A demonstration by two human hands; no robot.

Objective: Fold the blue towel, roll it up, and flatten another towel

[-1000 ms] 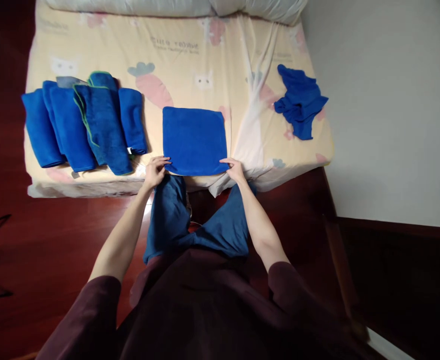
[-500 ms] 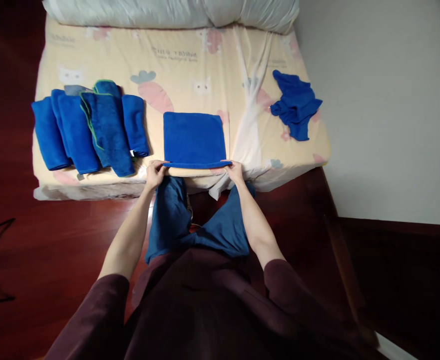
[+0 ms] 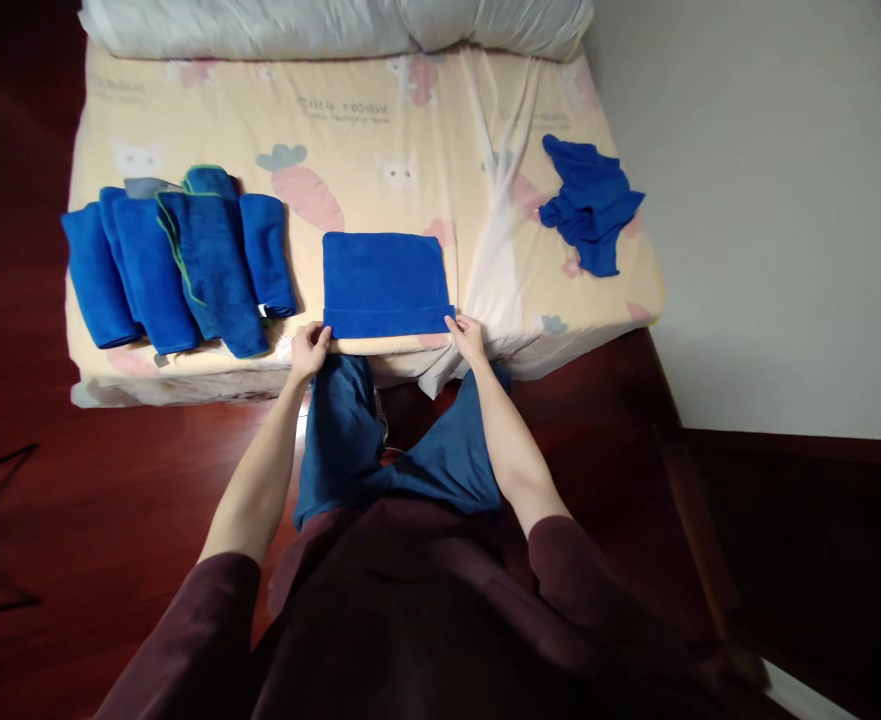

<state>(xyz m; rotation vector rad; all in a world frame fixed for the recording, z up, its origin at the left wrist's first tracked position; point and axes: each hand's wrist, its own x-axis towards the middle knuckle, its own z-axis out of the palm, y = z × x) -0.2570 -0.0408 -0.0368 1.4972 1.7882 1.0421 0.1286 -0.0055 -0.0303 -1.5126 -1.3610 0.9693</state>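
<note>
A flat blue towel (image 3: 384,280) lies near the front edge of the bed (image 3: 350,130), its near edge turned up into a narrow fold. My left hand (image 3: 309,350) pinches that folded edge at its left corner. My right hand (image 3: 468,338) pinches the right corner of the same edge. Both hands are closed on the cloth, just above my knees.
Several rolled blue towels (image 3: 177,265) lie side by side at the left of the bed. A crumpled blue cloth (image 3: 588,205) sits near the right edge. Pillows (image 3: 335,22) line the far end. A white wall (image 3: 770,200) stands to the right; dark red floor (image 3: 72,520) surrounds the bed.
My hands lifted the towel's near edge and laid it over onto the towel, so a narrow fold now runs along the front. The towel looks shorter than before.
</note>
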